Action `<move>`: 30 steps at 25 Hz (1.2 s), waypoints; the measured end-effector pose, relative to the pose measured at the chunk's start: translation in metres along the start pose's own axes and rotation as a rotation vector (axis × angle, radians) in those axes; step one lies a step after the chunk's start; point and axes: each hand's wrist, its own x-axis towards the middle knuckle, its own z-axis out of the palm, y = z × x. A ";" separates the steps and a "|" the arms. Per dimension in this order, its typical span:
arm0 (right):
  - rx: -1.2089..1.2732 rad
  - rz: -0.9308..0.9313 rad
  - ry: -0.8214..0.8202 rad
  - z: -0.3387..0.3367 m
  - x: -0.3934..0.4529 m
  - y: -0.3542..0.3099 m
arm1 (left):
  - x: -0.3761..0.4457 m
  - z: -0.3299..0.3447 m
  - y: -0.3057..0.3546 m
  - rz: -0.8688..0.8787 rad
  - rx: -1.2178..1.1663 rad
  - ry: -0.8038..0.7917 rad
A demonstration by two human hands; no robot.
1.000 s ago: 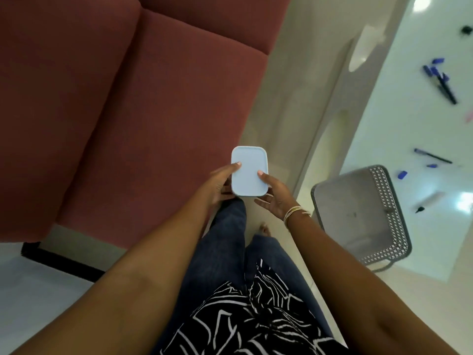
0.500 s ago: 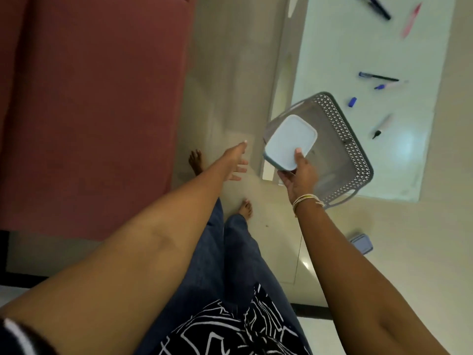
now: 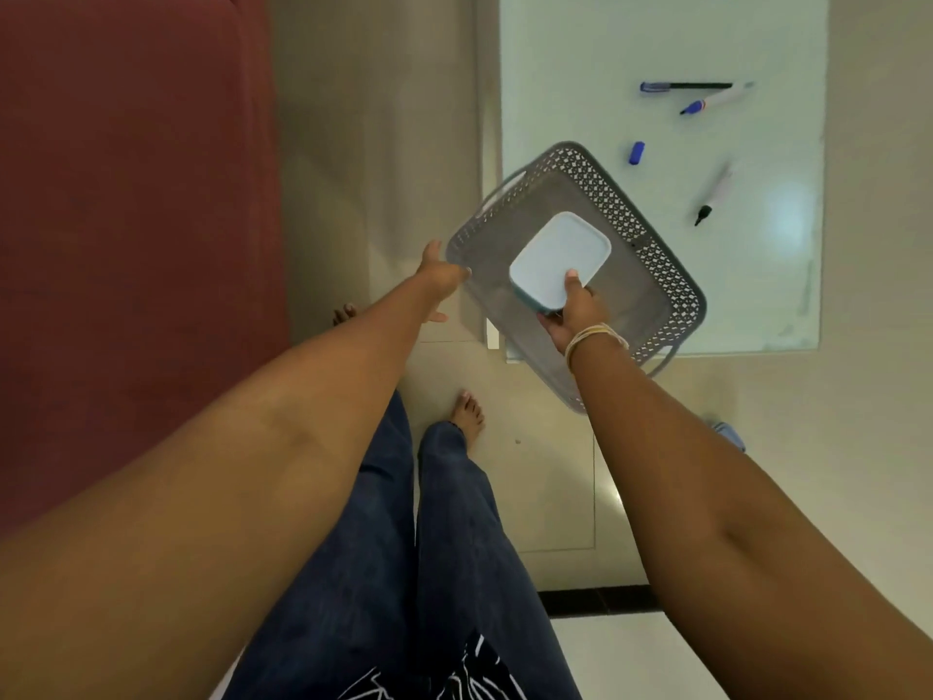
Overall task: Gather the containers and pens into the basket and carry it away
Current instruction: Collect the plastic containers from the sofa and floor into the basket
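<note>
Over basket [image 3: 671,275], container [image 3: 558,260] between right fingers [image 3: 572,280]

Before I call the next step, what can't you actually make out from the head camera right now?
- Whether the container already rests on the basket floor: the right hand covers its near end.
- Left hand grip on the basket rim: fingers hidden behind the rim.
- Blue object on the floor: mostly hidden by the right forearm.
- Pens on the table: markings too small, blurred.
</note>
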 end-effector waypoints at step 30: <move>-1.156 -0.533 0.114 0.226 -0.074 -0.043 | -0.001 -0.216 0.101 0.161 0.460 0.042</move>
